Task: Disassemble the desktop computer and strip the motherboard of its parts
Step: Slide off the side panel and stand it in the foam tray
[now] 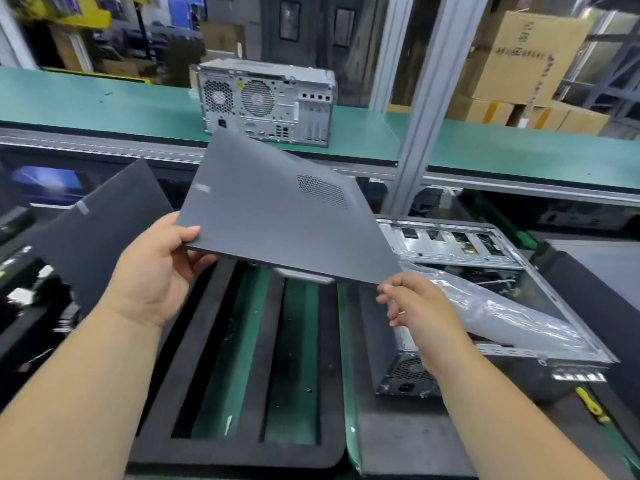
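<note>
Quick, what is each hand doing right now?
Left hand: grips the near left edge of the grey side panel.
Right hand: fingers curled at the panel's near right corner; a real grip cannot be told.

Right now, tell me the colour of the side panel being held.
Dark matte grey, with a perforated vent patch, side panel; head view.

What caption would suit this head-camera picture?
Left hand and right hand lift the grey side panel away from the opened computer case.
</note>
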